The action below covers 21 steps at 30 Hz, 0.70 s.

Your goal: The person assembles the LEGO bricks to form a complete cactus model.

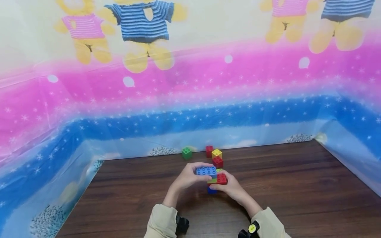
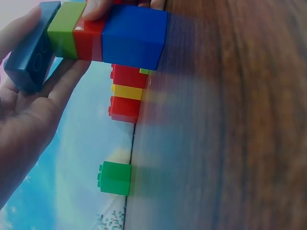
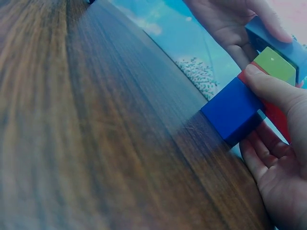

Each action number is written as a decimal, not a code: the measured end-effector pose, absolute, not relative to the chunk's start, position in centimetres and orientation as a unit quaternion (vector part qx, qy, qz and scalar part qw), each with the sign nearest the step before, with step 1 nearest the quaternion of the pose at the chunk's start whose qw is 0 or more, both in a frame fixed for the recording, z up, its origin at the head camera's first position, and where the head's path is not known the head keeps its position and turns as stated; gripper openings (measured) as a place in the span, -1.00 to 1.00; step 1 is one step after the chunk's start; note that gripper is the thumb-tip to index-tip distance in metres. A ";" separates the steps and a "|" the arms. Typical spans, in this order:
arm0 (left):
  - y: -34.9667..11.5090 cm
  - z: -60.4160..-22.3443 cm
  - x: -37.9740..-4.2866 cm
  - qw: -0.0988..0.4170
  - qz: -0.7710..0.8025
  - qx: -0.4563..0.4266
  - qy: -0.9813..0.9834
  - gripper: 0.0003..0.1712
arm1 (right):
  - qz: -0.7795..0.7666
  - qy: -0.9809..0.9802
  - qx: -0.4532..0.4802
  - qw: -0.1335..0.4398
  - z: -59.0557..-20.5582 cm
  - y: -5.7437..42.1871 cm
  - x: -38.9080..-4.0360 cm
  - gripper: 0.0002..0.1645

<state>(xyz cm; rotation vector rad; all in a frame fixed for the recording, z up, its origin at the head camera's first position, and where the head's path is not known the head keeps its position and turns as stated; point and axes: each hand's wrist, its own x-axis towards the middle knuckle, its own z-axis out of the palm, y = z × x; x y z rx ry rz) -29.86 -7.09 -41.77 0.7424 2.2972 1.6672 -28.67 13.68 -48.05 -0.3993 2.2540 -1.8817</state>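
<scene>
My left hand (image 1: 185,178) pinches a long light-blue toy brick (image 1: 206,171), thumb on the near side and fingers behind. This brick lies across the top of a small stack and overhangs it toward the left; whether its studs are fully pressed on I cannot tell. Below it come a lime-green brick (image 2: 64,31), a red brick (image 2: 90,44) and a dark-blue brick (image 2: 134,37) at the bottom. Around the red layer, my right hand (image 1: 234,190) grips the stack, its thumb on the near face. The stack's base is at or just above the table.
Behind the hands stand a near red brick (image 1: 218,162), a yellow brick (image 1: 217,153) and a far red brick (image 1: 209,151). A green brick (image 1: 187,153) sits apart to their left, by the back edge. Printed cloth (image 1: 178,122) walls the brown wooden table (image 1: 125,198).
</scene>
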 end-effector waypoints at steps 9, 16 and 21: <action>-7.0 -41.9 -29.7 0.092 0.561 0.240 0.787 -0.56 | -0.630 0.759 -0.136 0.090 -48.1 13.6 -28.7 -0.33; -6.9 -42.0 -29.6 0.090 0.562 0.228 0.790 -0.57 | -0.635 0.755 -0.135 0.096 -48.1 13.6 -28.6 -0.32; -6.8 -42.1 -29.8 0.088 0.559 0.228 0.793 -0.58 | -0.634 0.756 -0.134 0.094 -48.1 13.7 -28.7 -0.33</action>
